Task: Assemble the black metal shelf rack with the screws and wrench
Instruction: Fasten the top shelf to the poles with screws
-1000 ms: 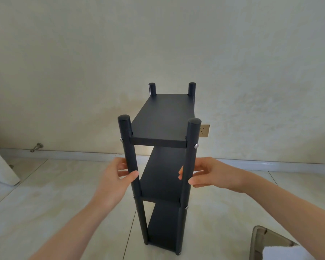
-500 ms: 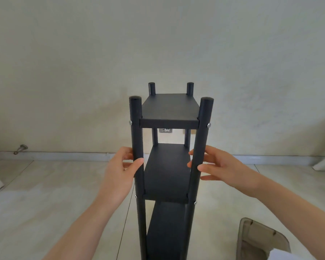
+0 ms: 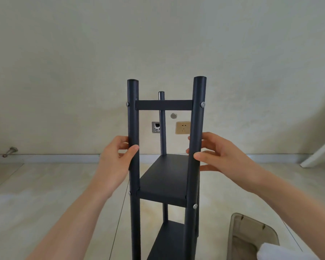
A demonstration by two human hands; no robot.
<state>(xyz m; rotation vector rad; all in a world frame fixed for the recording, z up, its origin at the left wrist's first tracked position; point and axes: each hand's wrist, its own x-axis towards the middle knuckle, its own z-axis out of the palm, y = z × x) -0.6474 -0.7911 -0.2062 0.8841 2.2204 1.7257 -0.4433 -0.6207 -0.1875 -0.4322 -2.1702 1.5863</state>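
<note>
We see the black shelf rack [image 3: 163, 177] upright before the wall socket [image 3: 183, 127], three shelves between round posts. Silver screws [image 3: 202, 104] sit at its joints.

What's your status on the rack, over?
Left hand and right hand each grip a front post of the black metal shelf rack. Rack upright, three shelves fitted, silver screws in. Nothing in the way; beige bin lower right, apart.
</note>
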